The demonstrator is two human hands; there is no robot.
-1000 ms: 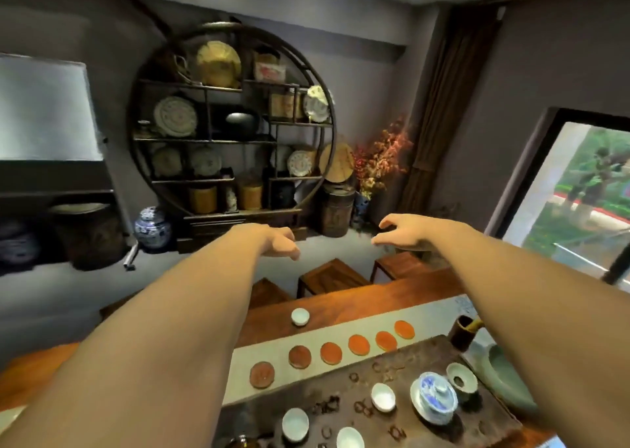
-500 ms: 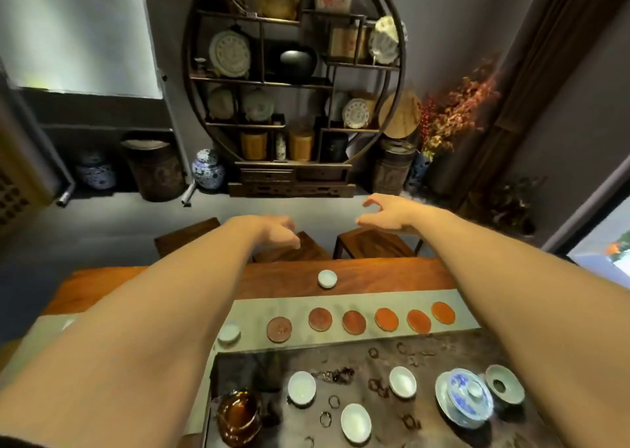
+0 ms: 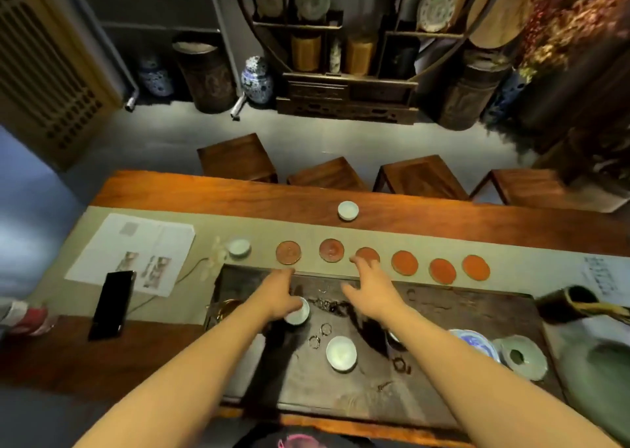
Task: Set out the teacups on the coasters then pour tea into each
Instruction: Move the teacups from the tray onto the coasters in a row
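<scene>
Several round orange coasters (image 3: 404,262) lie in a row on the grey runner (image 3: 528,260). White teacups stand apart: one (image 3: 348,210) on the bare wood beyond the runner, one (image 3: 239,247) on the runner's left, one (image 3: 341,353) on the dark tea tray (image 3: 443,311). A further cup (image 3: 300,315) sits on the tray, partly covered by the heel of my left hand (image 3: 278,292), whose fingers point forward and hold nothing. My right hand (image 3: 371,284) hovers with spread fingers over the tray's far edge, its fingertips near the third coaster (image 3: 370,252). A glass pitcher (image 3: 223,308) is mostly hidden by my left arm.
A blue-and-white gaiwan (image 3: 475,343) and a celadon strainer (image 3: 521,357) stand at the tray's right. A dark bamboo holder (image 3: 566,302) and a green bowl (image 3: 600,379) are further right. A black phone (image 3: 112,304) and papers (image 3: 136,246) lie left. Wooden stools (image 3: 238,156) line the far side.
The view has tilted down onto the table. Both hands came down from out over the stools to just above the tea tray; the left one now lies over a cup.
</scene>
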